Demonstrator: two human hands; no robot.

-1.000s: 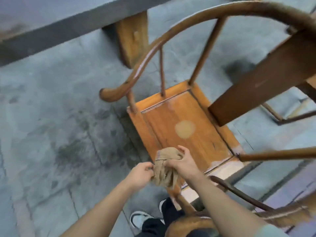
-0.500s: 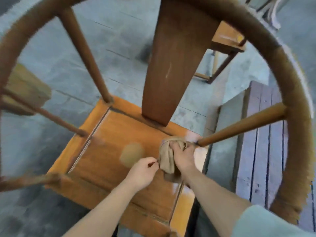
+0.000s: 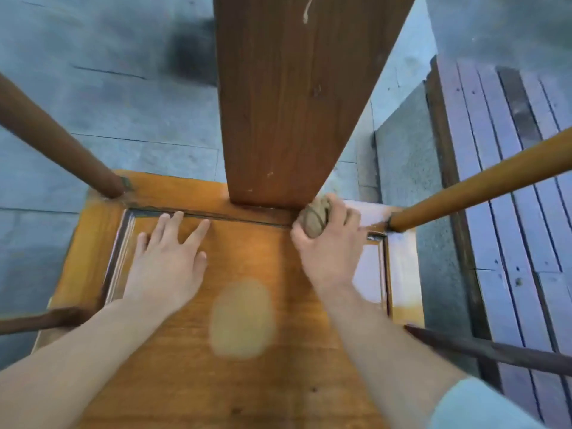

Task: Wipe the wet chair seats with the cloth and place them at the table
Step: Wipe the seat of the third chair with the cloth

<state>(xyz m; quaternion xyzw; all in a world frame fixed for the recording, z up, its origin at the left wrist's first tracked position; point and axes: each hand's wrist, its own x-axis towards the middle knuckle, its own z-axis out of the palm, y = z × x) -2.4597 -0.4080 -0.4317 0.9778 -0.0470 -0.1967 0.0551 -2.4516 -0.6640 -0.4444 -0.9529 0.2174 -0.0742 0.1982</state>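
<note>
While your left hand [image 3: 168,258] lies flat on the wooden chair seat [image 3: 247,382], fingers straight and spread toward the back edge, your right hand [image 3: 329,243] grips the balled tan cloth [image 3: 314,216] at the seat's rear right, just beside the foot of the broad back splat [image 3: 294,103]. The cloth touches the seat frame there. A pale oval patch [image 3: 243,318] shows mid-seat between your forearms. Slanted round spindles [image 3: 476,184] meet the seat's rear corners. Grey stone paving [image 3: 108,103] lies beyond.
</note>
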